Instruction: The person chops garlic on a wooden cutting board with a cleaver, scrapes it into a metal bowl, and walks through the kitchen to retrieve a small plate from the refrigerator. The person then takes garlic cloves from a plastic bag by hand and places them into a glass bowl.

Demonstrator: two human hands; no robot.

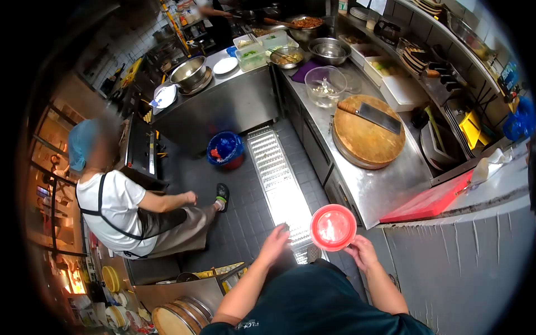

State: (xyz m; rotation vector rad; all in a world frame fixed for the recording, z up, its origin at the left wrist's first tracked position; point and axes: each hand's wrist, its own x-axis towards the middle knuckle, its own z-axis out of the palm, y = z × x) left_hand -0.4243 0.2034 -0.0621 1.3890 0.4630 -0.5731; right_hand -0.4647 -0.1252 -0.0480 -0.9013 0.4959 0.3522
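My right hand (364, 254) grips the rim of a round red plastic bowl (333, 227) at its lower right side. The bowl is in front of my body, and its glossy round face is turned up toward me. To the left of the bowl, my left hand (273, 245) is raised with its fingers drawn together. Something small and dark shows at those fingertips, too unclear to name. The two hands are apart, and the left one does not touch the bowl.
A cleaver (379, 118) lies on a round wooden chopping board (368, 139) on the steel counter at right. A person (120, 206) in a blue hair cover sits at left. A blue-lined bin (225, 149) stands beside the metal floor grate (276, 167).
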